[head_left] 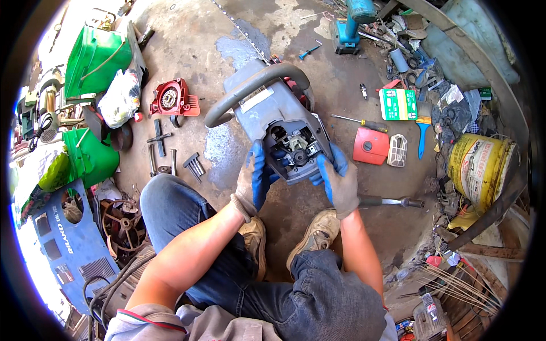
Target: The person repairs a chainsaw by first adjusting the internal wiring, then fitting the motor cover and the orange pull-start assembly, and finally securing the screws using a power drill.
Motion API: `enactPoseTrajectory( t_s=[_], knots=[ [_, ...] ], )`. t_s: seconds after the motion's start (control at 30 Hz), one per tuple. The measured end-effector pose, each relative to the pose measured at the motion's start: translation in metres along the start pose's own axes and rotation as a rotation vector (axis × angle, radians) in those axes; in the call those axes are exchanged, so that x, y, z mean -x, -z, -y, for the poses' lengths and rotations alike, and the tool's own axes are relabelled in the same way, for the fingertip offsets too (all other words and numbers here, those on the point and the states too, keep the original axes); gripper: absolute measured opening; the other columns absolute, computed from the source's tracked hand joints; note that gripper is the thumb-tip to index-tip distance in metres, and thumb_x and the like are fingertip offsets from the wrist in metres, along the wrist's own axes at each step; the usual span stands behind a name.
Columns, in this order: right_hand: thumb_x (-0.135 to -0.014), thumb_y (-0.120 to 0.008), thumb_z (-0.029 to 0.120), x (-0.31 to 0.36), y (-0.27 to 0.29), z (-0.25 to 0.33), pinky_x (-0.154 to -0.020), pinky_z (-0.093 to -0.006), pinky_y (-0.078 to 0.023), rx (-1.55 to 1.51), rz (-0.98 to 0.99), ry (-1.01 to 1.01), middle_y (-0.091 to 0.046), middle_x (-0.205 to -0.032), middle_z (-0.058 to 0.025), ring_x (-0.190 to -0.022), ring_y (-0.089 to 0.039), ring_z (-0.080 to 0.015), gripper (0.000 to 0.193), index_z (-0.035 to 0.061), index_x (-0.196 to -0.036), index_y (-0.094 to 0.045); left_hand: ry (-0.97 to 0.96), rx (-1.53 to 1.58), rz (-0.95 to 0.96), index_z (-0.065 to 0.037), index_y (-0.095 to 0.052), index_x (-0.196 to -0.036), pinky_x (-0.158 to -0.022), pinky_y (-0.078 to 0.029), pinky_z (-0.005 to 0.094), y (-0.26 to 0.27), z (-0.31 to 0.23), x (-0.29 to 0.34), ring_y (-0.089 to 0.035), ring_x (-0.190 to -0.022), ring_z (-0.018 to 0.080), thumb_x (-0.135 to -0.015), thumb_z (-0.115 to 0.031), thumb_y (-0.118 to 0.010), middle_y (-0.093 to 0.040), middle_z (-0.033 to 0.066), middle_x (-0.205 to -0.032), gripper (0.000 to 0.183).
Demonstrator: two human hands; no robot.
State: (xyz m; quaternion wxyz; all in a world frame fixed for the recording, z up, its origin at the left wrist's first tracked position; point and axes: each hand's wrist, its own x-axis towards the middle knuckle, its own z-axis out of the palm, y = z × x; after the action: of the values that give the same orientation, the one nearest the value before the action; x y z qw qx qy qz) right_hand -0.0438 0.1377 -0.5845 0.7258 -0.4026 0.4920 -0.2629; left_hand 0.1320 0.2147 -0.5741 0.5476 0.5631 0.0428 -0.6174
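Note:
A grey chainsaw (267, 108) rests on the floor in front of my feet, its curved handle (250, 94) across the top. The rear cover is off, so the carburetor (298, 150) and the parts around it show inside the housing. My left hand (251, 176), in a grey and blue work glove, grips the near left corner of the body. On the other side my right hand (339, 181), gloved alike, closes round the near right corner. The undersides of both hands' fingers are partly hidden by the saw. From its far end a chain (242, 31) runs away toward the top.
At left lie a red recoil starter cover (169, 98), a T-shaped tool (159, 137) and green bins (94, 62). At right are a screwdriver (369, 124), red cover (371, 145), clear-framed filter (397, 150), brush (422, 131), ratchet (392, 202), cordless drill (347, 34) and yellow bucket (483, 165).

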Motion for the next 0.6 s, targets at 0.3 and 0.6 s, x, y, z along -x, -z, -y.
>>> enactPoseTrajectory(
  t_s=[0.3,0.6],
  knots=[
    [-0.096,-0.057,0.013,-0.010,0.008,-0.009,-0.056,-0.0237,-0.050,-0.055,0.004,-0.024,-0.064,-0.088,-0.0040,-0.065,-0.060,-0.0087,0.037,-0.0023,-0.130,-0.053,-0.027,-0.139,-0.049,-0.013,-0.042,-0.142,-0.097,-0.046,0.0384,-0.002,0.000,-0.002,-0.059,-0.111,0.0193,-0.098,-0.053,-0.047,-0.058,0.0064,-0.128,0.059],
    [-0.095,-0.058,0.012,-0.009,0.002,-0.008,-0.058,-0.0232,-0.050,-0.014,0.011,0.007,-0.064,-0.089,-0.0026,-0.067,-0.058,-0.0070,0.041,-0.0011,-0.133,-0.051,-0.025,-0.120,-0.096,-0.011,-0.048,-0.136,-0.093,-0.049,0.0355,-0.011,-0.013,0.001,-0.059,-0.110,0.0157,-0.097,-0.040,-0.058,-0.059,0.0038,-0.125,0.050]
  ],
)
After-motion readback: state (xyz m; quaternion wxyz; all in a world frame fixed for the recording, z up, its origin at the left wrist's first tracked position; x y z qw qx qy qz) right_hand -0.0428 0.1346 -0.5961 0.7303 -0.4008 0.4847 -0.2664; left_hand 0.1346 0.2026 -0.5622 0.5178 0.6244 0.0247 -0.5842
